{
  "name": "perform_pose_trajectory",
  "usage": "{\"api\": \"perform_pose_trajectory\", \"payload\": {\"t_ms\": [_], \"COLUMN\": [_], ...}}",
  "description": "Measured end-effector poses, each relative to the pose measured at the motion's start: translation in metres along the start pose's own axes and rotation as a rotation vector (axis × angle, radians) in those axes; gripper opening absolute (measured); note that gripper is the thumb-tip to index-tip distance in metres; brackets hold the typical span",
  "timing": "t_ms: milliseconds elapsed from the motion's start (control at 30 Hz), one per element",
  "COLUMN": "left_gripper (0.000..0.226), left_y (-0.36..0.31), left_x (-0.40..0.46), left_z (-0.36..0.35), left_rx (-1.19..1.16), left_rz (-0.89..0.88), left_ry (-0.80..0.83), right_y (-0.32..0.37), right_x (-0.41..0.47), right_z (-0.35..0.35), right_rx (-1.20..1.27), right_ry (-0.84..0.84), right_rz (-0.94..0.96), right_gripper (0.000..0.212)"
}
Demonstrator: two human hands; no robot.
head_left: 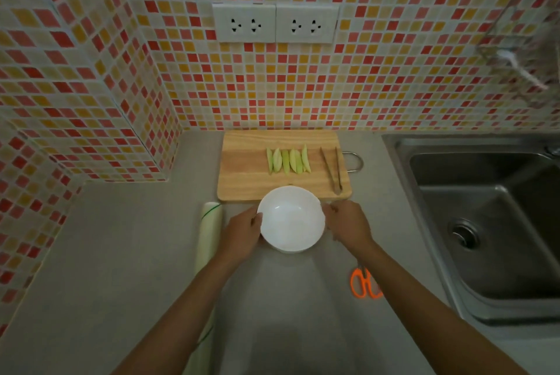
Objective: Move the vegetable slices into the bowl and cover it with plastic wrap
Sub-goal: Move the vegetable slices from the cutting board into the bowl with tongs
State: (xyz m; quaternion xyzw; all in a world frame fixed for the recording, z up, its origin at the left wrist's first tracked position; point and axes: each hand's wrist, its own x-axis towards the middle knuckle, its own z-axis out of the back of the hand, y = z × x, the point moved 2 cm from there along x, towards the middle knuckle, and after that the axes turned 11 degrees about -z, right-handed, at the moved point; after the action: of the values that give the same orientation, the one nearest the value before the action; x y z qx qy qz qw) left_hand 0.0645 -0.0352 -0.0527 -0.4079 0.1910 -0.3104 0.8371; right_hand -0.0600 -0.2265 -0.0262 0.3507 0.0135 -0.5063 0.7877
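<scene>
— So, where are the slices?
— Beyond your bowl (291, 220), lengthwise away from you. Your left hand (242, 230) and right hand (348, 224) seemingly cup it; vegetable slices (288, 161) untouched, tongs (332, 170) nearer your right.

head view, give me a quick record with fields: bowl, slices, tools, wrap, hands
bowl: white bowl, empty, on the counter just in front of the cutting board
slices: green vegetable slices in a row on the board
tools: tongs on the board's right side; orange scissors on the counter
wrap: plastic wrap roll left of the bowl
hands: left hand and right hand hold the bowl's sides
</scene>
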Motion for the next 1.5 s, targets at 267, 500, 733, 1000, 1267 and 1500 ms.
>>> {"api": "perform_pose_trajectory", "payload": {"t_ms": [267,500,733,1000,1267,1500], "left_gripper": [0.036,0.034,0.033,0.033,0.033,0.034], "left_y": [0.003,0.004,0.003,-0.002,-0.004,-0.005], "left_x": [-0.005,-0.010,-0.011,-0.013,-0.014,-0.014], "left_z": [0.000,-0.002,-0.001,0.000,-0.002,-0.001], "left_rx": [-0.114,-0.131,-0.132,-0.161,-0.132,-0.116], "left_rz": [0.039,0.016,-0.014,-0.015,-0.006,-0.013], "left_ry": [-0.056,-0.056,-0.060,-0.062,-0.068,-0.071], "right_y": [0.040,0.045,0.064,0.073,0.083,0.076], "right_x": [0.081,0.095,0.071,0.050,0.055,0.044], "right_z": [0.013,0.007,0.005,-0.001,-0.004,0.010], "right_rx": [-0.352,-0.355,-0.085,-0.182,-0.290,-0.060], "right_ry": [-0.247,-0.188,-0.110,-0.132,-0.147,-0.113], "right_rz": [-0.096,-0.155,0.038,0.044,0.081,0.127], "right_gripper": [0.051,0.025,0.032,0.015,0.010,0.032]}}
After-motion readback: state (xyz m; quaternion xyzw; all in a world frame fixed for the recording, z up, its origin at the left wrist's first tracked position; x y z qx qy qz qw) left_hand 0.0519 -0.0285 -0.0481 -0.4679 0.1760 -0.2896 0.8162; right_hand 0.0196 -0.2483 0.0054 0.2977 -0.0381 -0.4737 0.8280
